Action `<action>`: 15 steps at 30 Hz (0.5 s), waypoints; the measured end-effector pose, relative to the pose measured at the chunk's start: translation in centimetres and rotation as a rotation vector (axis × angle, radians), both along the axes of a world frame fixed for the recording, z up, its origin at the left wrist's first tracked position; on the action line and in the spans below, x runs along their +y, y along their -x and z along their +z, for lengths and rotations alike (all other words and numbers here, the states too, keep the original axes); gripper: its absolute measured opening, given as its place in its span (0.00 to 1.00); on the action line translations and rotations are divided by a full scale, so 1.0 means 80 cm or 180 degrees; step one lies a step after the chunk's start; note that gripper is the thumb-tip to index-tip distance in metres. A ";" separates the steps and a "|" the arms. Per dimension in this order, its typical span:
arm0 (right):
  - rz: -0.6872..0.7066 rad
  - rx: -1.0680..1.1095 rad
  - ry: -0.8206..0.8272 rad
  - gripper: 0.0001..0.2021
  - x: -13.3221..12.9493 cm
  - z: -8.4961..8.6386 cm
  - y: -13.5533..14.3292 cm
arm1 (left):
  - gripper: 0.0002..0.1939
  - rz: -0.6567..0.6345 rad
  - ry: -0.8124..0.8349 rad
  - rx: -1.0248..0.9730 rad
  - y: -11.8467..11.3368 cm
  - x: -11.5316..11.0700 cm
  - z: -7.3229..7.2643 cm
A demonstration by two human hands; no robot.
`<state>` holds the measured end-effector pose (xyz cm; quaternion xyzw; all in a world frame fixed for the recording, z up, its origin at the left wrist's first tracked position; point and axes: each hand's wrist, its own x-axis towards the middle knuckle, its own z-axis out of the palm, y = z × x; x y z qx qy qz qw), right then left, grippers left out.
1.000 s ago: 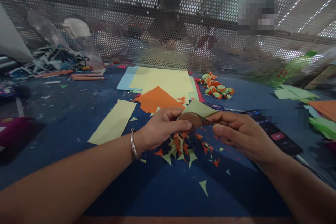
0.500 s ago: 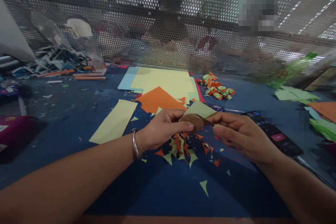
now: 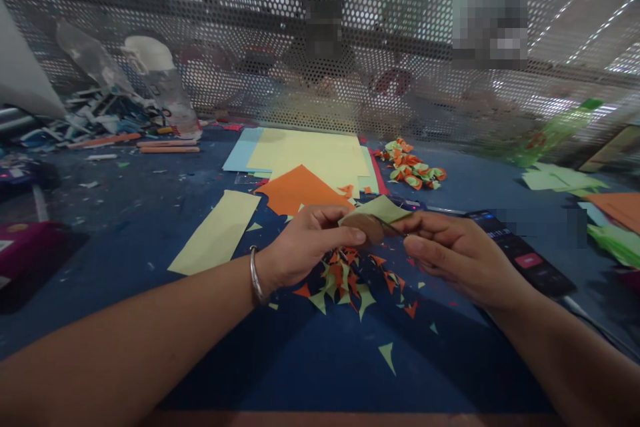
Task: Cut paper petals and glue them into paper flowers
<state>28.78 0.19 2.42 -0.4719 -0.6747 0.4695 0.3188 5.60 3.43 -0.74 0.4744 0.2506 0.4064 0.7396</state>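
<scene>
My left hand [image 3: 315, 240] is closed, its thumb pressing a round brown disc [image 3: 367, 229] against a piece of pale yellow-green paper [image 3: 383, 207]. The paper sticks up behind the disc. At the right rim of the disc, my right hand [image 3: 445, 250] pinches a thin dark strip or tool, mostly hidden by the fingers. Its kind I cannot make out. Orange and yellow-green paper scraps [image 3: 343, 280] with curved edges lie in a heap below both hands.
Beyond the hands lie an orange sheet [image 3: 300, 188], yellow sheets [image 3: 310, 147] and a heap of small cut paper pieces [image 3: 413, 170]. A yellow strip [image 3: 215, 233] is at left, a phone [image 3: 525, 253] at right. A bottle [image 3: 163, 87] stands before a perforated screen [image 3: 240, 27].
The paper behind the disc has tilted lower and shows less of its face. Both hands keep nearly the same place and hold.
</scene>
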 end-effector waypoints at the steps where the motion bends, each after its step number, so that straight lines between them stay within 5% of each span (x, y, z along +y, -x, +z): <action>1: 0.0019 -0.0010 0.0002 0.19 0.000 0.001 0.000 | 0.05 -0.0012 0.0005 0.0007 0.000 0.000 0.000; 15: -0.0028 -0.0286 -0.0135 0.21 -0.002 0.008 0.004 | 0.03 -0.0081 -0.0407 -0.0086 0.001 0.003 -0.006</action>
